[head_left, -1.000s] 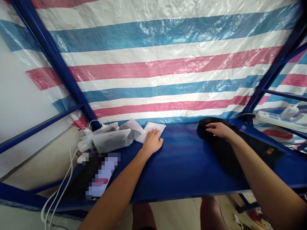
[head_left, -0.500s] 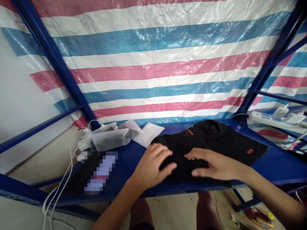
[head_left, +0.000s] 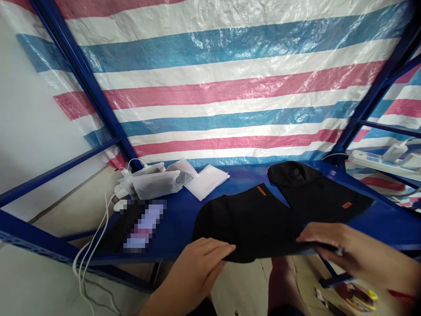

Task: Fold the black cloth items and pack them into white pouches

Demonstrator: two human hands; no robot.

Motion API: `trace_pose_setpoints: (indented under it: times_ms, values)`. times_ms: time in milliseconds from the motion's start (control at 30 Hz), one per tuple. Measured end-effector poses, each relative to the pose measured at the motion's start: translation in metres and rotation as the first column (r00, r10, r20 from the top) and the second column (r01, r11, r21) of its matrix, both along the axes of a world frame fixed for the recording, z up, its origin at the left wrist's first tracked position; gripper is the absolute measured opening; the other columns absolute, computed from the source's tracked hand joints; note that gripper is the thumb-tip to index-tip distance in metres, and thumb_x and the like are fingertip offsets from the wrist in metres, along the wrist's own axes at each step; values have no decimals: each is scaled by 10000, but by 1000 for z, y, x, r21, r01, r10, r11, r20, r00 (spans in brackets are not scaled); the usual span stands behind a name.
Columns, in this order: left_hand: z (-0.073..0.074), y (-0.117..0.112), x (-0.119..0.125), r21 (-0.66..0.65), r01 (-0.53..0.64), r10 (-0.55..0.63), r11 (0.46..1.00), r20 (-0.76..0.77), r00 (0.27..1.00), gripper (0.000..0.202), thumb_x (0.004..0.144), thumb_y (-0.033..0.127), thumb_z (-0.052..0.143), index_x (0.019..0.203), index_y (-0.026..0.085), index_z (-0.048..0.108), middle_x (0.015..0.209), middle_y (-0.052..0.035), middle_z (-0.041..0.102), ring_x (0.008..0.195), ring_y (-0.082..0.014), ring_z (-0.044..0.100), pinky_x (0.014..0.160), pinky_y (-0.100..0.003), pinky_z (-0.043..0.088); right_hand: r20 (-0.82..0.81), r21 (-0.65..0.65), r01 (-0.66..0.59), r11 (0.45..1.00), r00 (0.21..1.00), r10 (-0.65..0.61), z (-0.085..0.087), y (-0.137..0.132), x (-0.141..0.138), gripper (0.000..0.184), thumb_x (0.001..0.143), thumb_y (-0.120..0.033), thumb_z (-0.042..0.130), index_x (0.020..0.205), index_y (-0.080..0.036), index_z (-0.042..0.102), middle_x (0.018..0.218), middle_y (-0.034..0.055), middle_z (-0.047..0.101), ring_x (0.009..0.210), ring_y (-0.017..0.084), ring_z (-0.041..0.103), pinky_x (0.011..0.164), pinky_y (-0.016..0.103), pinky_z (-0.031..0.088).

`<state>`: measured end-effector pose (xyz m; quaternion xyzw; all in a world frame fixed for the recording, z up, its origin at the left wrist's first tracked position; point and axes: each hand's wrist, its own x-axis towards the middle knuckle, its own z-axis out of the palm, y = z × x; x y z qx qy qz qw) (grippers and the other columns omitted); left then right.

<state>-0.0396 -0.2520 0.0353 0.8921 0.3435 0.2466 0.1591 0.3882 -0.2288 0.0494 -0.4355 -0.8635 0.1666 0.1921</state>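
Note:
A black sock [head_left: 250, 219] with a small orange label lies on the blue shelf [head_left: 179, 219], its near end hanging over the front edge. My left hand [head_left: 197, 267] holds that near end at the left corner, fingers together on top. At the sock's right corner my right hand [head_left: 332, 241] is closed on the edge. A second black sock [head_left: 315, 193], also with an orange label, lies behind it at the back right, touched by neither hand.
White bags [head_left: 154, 184] and a flat white packet [head_left: 207, 181] lie at the back left. A dark blurred object [head_left: 141, 224] and white cables [head_left: 92, 250] sit at the left end. A power strip [head_left: 378, 160] lies at the right. Striped tarp [head_left: 230, 87] closes the back.
Both hands moved from the back of the shelf to its front edge. One black sock was drawn forward and spread out apart from the other. The view shifted slightly right.

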Motion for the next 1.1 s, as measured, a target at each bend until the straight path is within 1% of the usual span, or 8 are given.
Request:
trace_pose_setpoints:
  times_ms: [67, 200, 333, 433, 533, 767, 933, 1100]
  values:
    - [17, 10, -5, -62, -58, 60, 996, 36, 998, 416, 1110, 236, 558, 1484, 369, 681, 1321, 8, 811, 1157, -196, 780, 987, -309, 630, -49, -168, -6, 986, 999, -2, 27, 20, 5, 255, 1002, -455, 697, 1215, -444, 837, 1136, 101, 837, 1010, 351, 803, 823, 435, 670]
    - [38, 60, -5, -69, -289, 293, 955, 66, 954, 325, 1119, 425, 569, 1340, 328, 786, 1271, -2, 830, 1138, -238, 792, 1015, -333, 614, -171, -195, 61, 979, 981, -96, 48, 87, -9, 390, 1017, -614, 677, 1202, -299, 814, 1142, 79, 823, 1048, 327, 772, 920, 401, 620]
    - [23, 116, 5, -44, -450, 448, 892, -48, 893, 324, 1096, 375, 571, 1308, 273, 795, 1328, -45, 812, 1231, -296, 758, 1112, -411, 572, -109, -178, 142, 974, 981, -163, 15, 155, -43, 381, 1014, -550, 642, 1099, -210, 790, 1077, 100, 806, 1014, 314, 756, 951, 421, 612]
    - [1, 132, 12, -74, -531, 514, 844, -169, 841, 341, 1079, 357, 584, 1353, 265, 765, 1391, -72, 782, 1300, -333, 725, 1124, -460, 564, 19, 126, 298, 946, 953, -303, -18, 173, -70, 319, 978, -356, 694, 1244, -198, 770, 1263, 149, 762, 1167, 344, 709, 1090, 478, 557]
    - [-12, 128, 11, -78, -562, 545, 824, -166, 822, 339, 1082, 332, 555, 1350, 263, 752, 1404, -80, 770, 1312, -333, 715, 1122, -473, 560, 123, 245, 225, 943, 957, -261, -41, 164, -93, 288, 1033, -327, 624, 1243, -205, 778, 1224, 152, 750, 1170, 351, 684, 1102, 491, 540]
    - [-17, 82, 5, -314, -393, 405, 864, -28, 914, 407, 994, 379, 723, 1394, 303, 727, 1247, -59, 814, 1024, -262, 786, 926, -377, 644, 58, 153, 151, 977, 985, -161, -55, 162, -122, 539, 1087, -612, 530, 1398, -219, 727, 1416, 182, 671, 1316, 397, 622, 1189, 574, 478]
    - [-32, 35, 7, -2, -254, 254, 967, 42, 966, 469, 1092, 291, 574, 1559, 328, 590, 1576, -108, 629, 1421, -280, 634, 1171, -474, 580, 51, 71, 94, 993, 994, -98, -64, 168, -139, 819, 1002, -831, 535, 1537, -217, 625, 1624, 205, 533, 1544, 446, 462, 1302, 651, 333]
    - [-46, 10, 3, 209, 7, 12, 978, -91, 996, 839, 925, 568, 819, 1635, 272, 485, 1625, -163, 589, 1560, -393, 504, 1253, -612, 508, 96, 98, 31, 995, 995, -41, -70, 160, -145, 820, 1054, -811, 440, 1651, -257, 528, 1759, 166, 416, 1676, 422, 282, 1371, 655, 162]
